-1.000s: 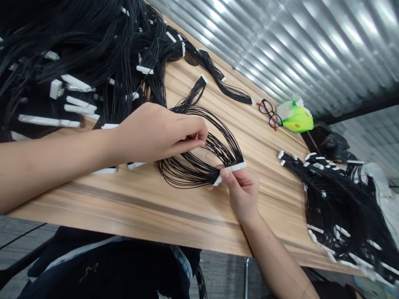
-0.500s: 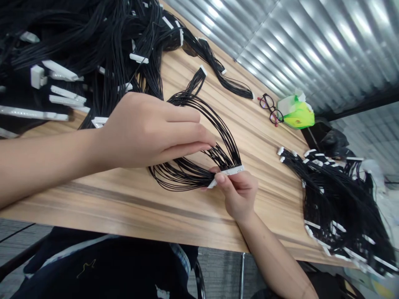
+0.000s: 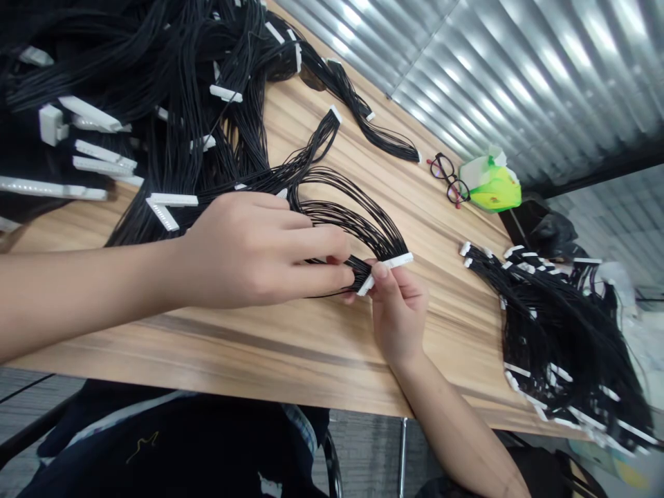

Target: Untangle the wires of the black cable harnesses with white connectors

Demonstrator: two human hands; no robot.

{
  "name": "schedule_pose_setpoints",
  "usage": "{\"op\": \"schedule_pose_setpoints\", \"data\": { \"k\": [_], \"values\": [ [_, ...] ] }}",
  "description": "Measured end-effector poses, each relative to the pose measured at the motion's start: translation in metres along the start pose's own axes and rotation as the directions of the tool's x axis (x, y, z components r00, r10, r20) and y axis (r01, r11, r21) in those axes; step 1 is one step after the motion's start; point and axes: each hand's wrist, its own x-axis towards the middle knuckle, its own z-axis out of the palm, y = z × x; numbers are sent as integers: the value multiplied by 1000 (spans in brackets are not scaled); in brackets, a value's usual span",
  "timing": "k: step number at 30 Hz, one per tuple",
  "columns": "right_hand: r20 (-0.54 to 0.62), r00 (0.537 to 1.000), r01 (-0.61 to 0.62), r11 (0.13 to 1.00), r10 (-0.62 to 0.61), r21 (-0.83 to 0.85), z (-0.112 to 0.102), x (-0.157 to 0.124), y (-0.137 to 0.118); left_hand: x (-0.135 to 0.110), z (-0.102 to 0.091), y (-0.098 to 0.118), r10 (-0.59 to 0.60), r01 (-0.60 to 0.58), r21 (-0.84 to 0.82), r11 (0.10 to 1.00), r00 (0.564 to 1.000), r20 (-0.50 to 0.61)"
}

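My right hand (image 3: pixel 397 308) pinches a long white connector (image 3: pixel 390 268) at the end of a black wire harness (image 3: pixel 342 207) that loops over the wooden table (image 3: pixel 290 346). My left hand (image 3: pixel 259 249) reaches in from the left, its fingers closed on the black wires right beside the connector. The harness's far end carries a small white plug (image 3: pixel 336 114) further up the table.
A big tangle of black harnesses with white connectors (image 3: pixel 104 104) fills the upper left. Another heap of harnesses (image 3: pixel 560 325) lies at the right. Glasses (image 3: pixel 449 181) and a green and white packet (image 3: pixel 490 187) sit at the far edge, under a corrugated metal wall (image 3: pixel 519 69).
My left hand slid down along the wires toward the connector, drawing the loop tighter. My right hand kept its hold on the connector and shifted slightly upward.
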Motion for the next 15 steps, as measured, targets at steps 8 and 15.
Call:
{"op": "schedule_pose_setpoints", "data": {
  "k": [8,15],
  "values": [
    [-12,1000,-20,997,21,74,5,0,-3,-1,1,1,-36,36,39,999,999,-3],
    [-27,1000,-3,999,4,53,6,0,0,1,3,1,-108,108,-48,993,994,3]
  ]
}}
